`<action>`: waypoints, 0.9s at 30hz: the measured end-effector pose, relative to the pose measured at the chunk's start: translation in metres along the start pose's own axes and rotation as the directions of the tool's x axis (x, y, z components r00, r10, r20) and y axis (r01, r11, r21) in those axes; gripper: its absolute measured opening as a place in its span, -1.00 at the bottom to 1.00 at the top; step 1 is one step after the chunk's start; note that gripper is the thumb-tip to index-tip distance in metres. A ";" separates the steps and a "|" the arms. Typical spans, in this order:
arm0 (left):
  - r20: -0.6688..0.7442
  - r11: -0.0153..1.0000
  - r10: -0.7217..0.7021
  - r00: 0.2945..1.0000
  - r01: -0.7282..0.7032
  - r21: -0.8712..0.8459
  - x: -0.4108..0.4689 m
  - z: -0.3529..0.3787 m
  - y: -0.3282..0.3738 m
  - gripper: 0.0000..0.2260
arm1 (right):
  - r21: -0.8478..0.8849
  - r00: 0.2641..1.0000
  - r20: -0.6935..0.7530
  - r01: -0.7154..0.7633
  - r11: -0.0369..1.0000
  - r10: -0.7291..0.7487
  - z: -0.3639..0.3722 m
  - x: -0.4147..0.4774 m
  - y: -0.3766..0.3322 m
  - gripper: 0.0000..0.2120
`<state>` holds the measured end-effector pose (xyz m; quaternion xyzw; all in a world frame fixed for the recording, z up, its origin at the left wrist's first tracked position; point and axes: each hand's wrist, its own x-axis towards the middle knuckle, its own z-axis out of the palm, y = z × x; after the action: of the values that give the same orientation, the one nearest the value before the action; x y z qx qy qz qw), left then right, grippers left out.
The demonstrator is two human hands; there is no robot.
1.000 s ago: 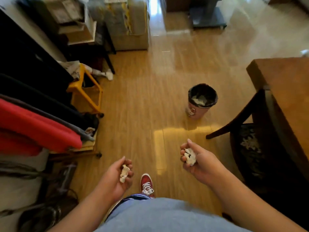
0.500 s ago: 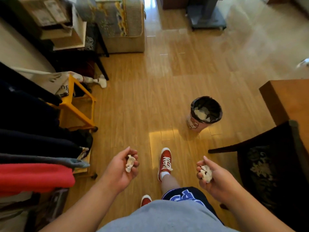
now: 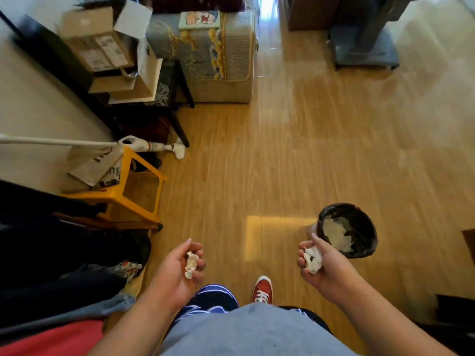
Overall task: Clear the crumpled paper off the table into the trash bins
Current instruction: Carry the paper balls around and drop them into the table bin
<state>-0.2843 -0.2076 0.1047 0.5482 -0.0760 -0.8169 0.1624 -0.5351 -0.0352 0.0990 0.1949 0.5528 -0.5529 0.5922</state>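
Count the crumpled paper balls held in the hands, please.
2: one paper ball in the left hand, one paper ball in the right hand. More may be hidden.

We see only part of each paper wad: the one in our left hand (image 3: 177, 268) is a paper wad (image 3: 190, 263) half wrapped by curled fingers, and the wad in our right hand (image 3: 312, 259) is covered below by the palm. Our right hand (image 3: 326, 268) hides the near-left rim of the trash bin (image 3: 359, 227), and what lies inside under the pale scraps is too dark to tell. Our red shoe (image 3: 262, 289) is cut off by our shirt; the other foot is hidden. The labels on the cardboard box (image 3: 95, 42) are too blurred to read. The dark clothes (image 3: 64, 247) at left run off the frame edge.
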 end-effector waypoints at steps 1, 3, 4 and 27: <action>-0.014 1.000 0.004 1.000 -0.005 -0.026 0.006 0.003 0.010 -0.77 | -0.013 1.000 0.026 -0.005 1.000 0.006 0.014 0.011 -0.015 -0.69; -0.044 0.997 0.005 0.999 -0.008 -0.072 0.022 0.010 0.032 -0.77 | -0.036 0.997 0.068 -0.019 0.999 0.021 0.043 0.033 -0.044 -0.70; -0.061 0.996 0.007 0.998 -0.012 -0.086 0.031 0.014 0.043 -0.77 | -0.050 0.996 0.088 -0.024 0.998 0.028 0.058 0.044 -0.058 -0.70; 0.118 0.845 -0.261 0.958 0.168 0.507 0.266 0.389 0.246 -0.76 | 0.489 0.969 -0.249 0.126 0.863 -0.001 0.074 0.155 -0.284 -0.73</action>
<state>-0.6893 -0.5518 0.0984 0.4995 -0.2340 -0.8300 -0.0826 -0.7842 -0.2544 0.0953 0.3888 0.4638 -0.6690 0.4314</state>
